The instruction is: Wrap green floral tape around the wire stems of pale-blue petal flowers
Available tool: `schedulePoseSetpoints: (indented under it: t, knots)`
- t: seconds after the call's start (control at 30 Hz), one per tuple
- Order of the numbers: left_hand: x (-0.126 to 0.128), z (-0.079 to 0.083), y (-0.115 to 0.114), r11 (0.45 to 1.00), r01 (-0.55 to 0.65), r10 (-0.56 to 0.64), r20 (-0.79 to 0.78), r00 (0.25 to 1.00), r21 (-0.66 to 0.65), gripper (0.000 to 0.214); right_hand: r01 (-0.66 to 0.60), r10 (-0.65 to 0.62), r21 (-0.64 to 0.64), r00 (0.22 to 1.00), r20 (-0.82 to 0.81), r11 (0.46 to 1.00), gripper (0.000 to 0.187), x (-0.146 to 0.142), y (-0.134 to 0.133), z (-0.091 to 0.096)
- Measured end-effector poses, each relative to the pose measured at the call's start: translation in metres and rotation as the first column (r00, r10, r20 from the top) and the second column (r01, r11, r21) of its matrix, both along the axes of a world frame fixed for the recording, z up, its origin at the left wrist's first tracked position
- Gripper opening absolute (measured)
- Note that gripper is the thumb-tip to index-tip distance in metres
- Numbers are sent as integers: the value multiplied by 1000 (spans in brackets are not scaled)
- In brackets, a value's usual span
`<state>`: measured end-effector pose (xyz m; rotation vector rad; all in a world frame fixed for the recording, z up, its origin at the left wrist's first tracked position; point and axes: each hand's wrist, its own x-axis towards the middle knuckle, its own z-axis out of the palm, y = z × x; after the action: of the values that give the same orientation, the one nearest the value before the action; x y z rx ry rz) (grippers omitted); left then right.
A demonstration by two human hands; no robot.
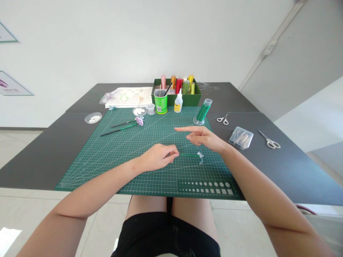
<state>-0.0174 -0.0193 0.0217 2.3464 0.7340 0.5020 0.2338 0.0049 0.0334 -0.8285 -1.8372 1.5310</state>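
Green stem [189, 155] runs crosswise, petalled end [200, 155] right.

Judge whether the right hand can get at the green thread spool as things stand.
Likely yes: the green thread spool stands just beyond the right hand, with nothing visible between them; the left hand, holding a green stem, is out of the way.

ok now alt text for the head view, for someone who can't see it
A person's left hand pinches a thin green stem with a pale tip over a green cutting mat, while the right hand, one finger extended, is just beyond it. Behind them stand a spool of green thread, a white squeeze bottle and a box of colored spools.
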Motion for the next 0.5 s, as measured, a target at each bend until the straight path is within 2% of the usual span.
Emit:
schedulePoseSetpoints:
  t: [0.17,0.3,0.4,0.5]
  knots:
    - [1,-1,2,996,15,-16,-3,1000,-87,17,-27,26,23,999,39,999,49,-1,-3,3]
    - [0,0,1,993,21,-19,15,1000,-119,18,-10,9,23,999,53,1000,51,0,3,-4]
    - [-2,0,1,998,14,-12,17,1000,-67,16,6,-6,1,998,68,1000,52,4,11,-11]
    - [-4,-2,2,997,-30,29,9,1000,72,12,21,-23,14,989,146,1000,52,6,15,-13]
